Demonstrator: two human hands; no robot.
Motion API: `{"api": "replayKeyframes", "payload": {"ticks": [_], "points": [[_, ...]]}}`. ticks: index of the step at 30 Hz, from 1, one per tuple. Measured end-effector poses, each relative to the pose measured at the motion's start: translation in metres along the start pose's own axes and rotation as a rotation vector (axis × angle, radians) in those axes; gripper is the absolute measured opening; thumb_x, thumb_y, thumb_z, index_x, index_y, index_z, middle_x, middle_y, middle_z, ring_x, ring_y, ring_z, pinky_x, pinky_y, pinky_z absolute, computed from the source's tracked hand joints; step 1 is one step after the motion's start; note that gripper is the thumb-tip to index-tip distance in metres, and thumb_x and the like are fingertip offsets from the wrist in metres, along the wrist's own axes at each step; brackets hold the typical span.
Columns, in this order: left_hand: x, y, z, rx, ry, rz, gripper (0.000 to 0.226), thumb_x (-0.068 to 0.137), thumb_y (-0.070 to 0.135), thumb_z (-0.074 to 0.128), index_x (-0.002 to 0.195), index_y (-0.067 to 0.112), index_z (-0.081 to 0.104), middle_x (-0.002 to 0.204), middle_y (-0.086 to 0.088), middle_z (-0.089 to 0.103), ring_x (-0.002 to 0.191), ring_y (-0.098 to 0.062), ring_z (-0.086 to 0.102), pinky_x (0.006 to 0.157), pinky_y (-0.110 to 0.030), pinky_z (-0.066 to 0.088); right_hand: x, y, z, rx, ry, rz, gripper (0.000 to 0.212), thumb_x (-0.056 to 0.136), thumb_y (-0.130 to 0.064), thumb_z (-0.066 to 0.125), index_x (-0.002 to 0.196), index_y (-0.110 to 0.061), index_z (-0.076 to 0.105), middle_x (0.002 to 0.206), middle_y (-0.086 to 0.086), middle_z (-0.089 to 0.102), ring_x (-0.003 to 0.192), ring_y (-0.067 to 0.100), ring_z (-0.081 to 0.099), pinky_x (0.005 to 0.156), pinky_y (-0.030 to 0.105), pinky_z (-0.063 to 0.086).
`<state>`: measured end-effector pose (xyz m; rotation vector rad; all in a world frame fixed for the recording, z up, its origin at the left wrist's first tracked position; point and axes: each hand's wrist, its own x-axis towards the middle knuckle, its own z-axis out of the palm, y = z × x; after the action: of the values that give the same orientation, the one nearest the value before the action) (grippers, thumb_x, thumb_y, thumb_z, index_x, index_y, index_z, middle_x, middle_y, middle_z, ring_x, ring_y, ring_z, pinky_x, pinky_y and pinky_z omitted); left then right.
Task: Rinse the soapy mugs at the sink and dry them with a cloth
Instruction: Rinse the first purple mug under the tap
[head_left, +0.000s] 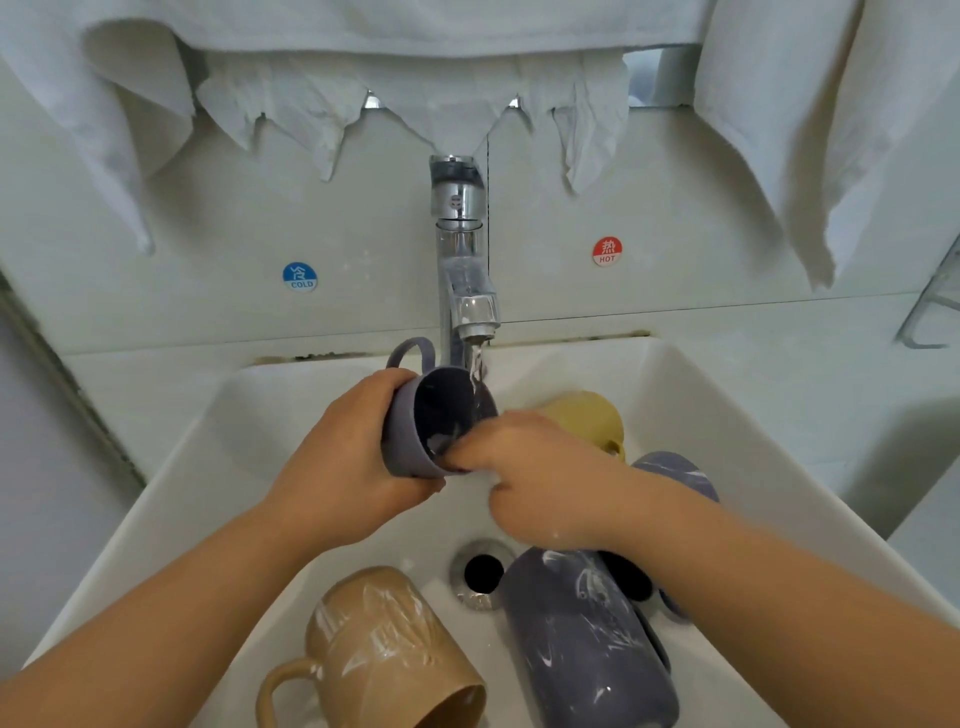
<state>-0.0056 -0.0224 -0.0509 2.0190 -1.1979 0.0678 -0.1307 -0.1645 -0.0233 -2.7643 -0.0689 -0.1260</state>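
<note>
Your left fingers (387, 387) wrap around the purple mug (402, 436) under the running tap (470, 306). Your right fingers (462, 457) curl over its rim and reach inside. Soapy mugs (587, 639) lie in the sink (218, 467) below your hands.

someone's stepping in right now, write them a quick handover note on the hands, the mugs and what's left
Left hand grips a purple mug, tilted under the running tap. Right hand has fingers at its rim, rubbing inside.
Lying in the sink, suds showing: tan mug, purple mug, another purple one behind the right arm. Yellow mug at the back.
Done: none finished that I can see.
Left: rinse them all, then dry with a cloth.
</note>
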Motion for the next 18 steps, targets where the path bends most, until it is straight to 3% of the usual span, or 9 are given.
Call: {"api": "replayKeyframes", "payload": {"ticks": [3, 5, 7, 10, 13, 14, 16, 18], "points": [[-0.001, 0.002, 0.004, 0.031, -0.032, 0.033, 0.072, 0.060, 0.025, 0.090, 0.115, 0.039, 0.046, 0.106, 0.022, 0.056, 0.097, 0.002, 0.056, 0.076, -0.013, 0.045, 0.004, 0.005, 0.012, -0.242, -0.081, -0.016, 0.052, 0.076, -0.003, 0.050, 0.121, -0.027, 0.055, 0.116, -0.002, 0.061, 0.118, 0.020, 0.048, 0.118, 0.038, 0.012], [0.000, 0.002, 0.008, 0.050, -0.046, 0.050, 0.074, 0.062, 0.028, 0.089, 0.122, 0.036, 0.047, 0.110, 0.019, 0.056, 0.099, 0.000, 0.055, 0.077, -0.010, 0.042, 0.006, 0.010, 0.017, -0.402, -0.057, -0.050, 0.054, 0.077, -0.005, 0.052, 0.128, -0.024, 0.053, 0.122, -0.001, 0.060, 0.123, 0.019, 0.046, 0.119, 0.041, 0.005], [0.000, 0.000, 0.010, 0.061, -0.057, 0.063, 0.075, 0.064, 0.031, 0.089, 0.125, 0.033, 0.047, 0.113, 0.017, 0.054, 0.101, -0.002, 0.054, 0.080, -0.008, 0.041, 0.004, 0.012, 0.020, -0.354, -0.064, -0.033, 0.054, 0.078, -0.004, 0.051, 0.129, -0.022, 0.054, 0.126, 0.000, 0.058, 0.123, 0.021, 0.046, 0.117, 0.041, 0.017], [0.000, -0.005, 0.011, 0.079, -0.066, 0.094, 0.073, 0.065, 0.036, 0.088, 0.124, 0.034, 0.046, 0.114, 0.017, 0.055, 0.103, -0.002, 0.054, 0.082, -0.012, 0.042, -0.004, 0.004, 0.016, 0.204, -0.161, 0.091, 0.056, 0.080, 0.003, 0.043, 0.126, -0.024, 0.058, 0.119, 0.003, 0.061, 0.109, 0.025, 0.056, 0.096, 0.043, 0.048], [-0.002, -0.005, 0.013, 0.092, -0.064, 0.094, 0.074, 0.065, 0.036, 0.088, 0.123, 0.037, 0.042, 0.113, 0.018, 0.053, 0.103, -0.001, 0.053, 0.080, -0.008, 0.039, -0.004, 0.004, 0.014, 0.393, -0.201, 0.117, 0.054, 0.080, 0.007, 0.038, 0.118, -0.024, 0.062, 0.114, 0.002, 0.064, 0.106, 0.027, 0.058, 0.092, 0.040, 0.051], [-0.003, -0.003, 0.015, 0.096, -0.064, 0.095, 0.074, 0.065, 0.035, 0.088, 0.122, 0.038, 0.041, 0.113, 0.019, 0.052, 0.102, 0.001, 0.052, 0.080, -0.007, 0.039, -0.004, 0.004, 0.016, 0.327, -0.201, 0.128, 0.051, 0.080, 0.005, 0.040, 0.115, -0.026, 0.061, 0.115, 0.000, 0.061, 0.112, 0.028, 0.053, 0.100, 0.041, 0.045], [-0.003, 0.000, 0.017, 0.100, -0.063, 0.082, 0.074, 0.065, 0.032, 0.088, 0.122, 0.039, 0.040, 0.112, 0.021, 0.049, 0.099, 0.003, 0.050, 0.079, -0.004, 0.037, -0.003, 0.005, 0.020, -0.059, -0.156, 0.105, 0.050, 0.083, -0.003, 0.045, 0.125, -0.030, 0.053, 0.123, -0.002, 0.056, 0.126, 0.026, 0.041, 0.118, 0.046, 0.012], [-0.001, 0.002, 0.016, 0.085, -0.045, 0.078, 0.075, 0.065, 0.030, 0.089, 0.122, 0.039, 0.041, 0.110, 0.022, 0.050, 0.098, 0.002, 0.051, 0.080, -0.003, 0.037, -0.001, 0.006, 0.020, -0.434, -0.100, 0.026, 0.056, 0.085, -0.011, 0.049, 0.139, -0.026, 0.044, 0.135, -0.002, 0.052, 0.135, 0.019, 0.034, 0.116, 0.050, -0.016]]}}
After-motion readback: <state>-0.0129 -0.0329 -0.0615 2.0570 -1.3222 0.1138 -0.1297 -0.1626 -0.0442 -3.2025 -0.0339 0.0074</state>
